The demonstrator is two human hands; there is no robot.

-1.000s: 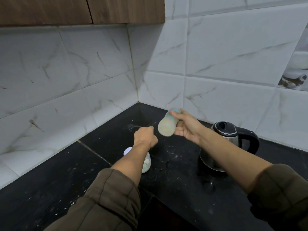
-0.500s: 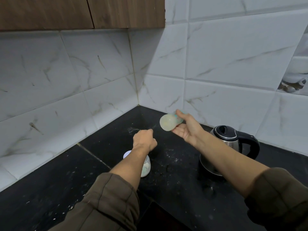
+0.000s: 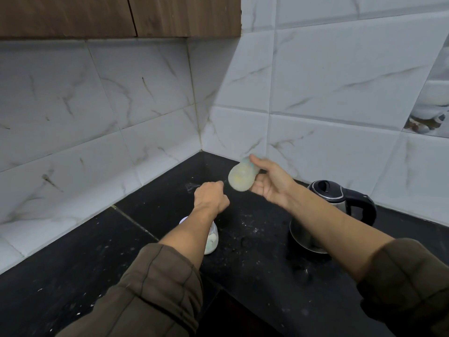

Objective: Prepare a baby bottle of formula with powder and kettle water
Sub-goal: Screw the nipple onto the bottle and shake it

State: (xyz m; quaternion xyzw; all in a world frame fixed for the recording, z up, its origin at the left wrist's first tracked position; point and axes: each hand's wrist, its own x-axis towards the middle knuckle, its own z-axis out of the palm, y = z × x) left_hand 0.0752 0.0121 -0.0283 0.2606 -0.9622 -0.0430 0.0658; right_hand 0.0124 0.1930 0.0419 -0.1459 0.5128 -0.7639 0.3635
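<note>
My right hand (image 3: 269, 183) holds a baby bottle (image 3: 243, 176) of pale milky liquid tilted on its side above the black counter, its base toward me and its top hidden behind my fingers. The bottle is blurred. My left hand (image 3: 211, 198) hovers just left of it as a closed fist; whether it holds anything is hidden. Under my left forearm a small clear powder jar (image 3: 211, 242) with white contents stands on the counter. A steel kettle (image 3: 332, 200) with a black lid and handle sits on the right, partly behind my right forearm.
The black counter (image 3: 255, 239) meets white marble-look tiled walls in a corner behind the bottle. Specks of spilled powder dot the counter between the jar and kettle. Wooden cabinets (image 3: 121, 15) hang overhead on the left. The counter's front edge (image 3: 243, 305) cuts inward between my arms.
The bottle in my right hand has swung between tilts, first up and back, now down again toward me, and it is blurred. My left fist has stayed nearly still.
</note>
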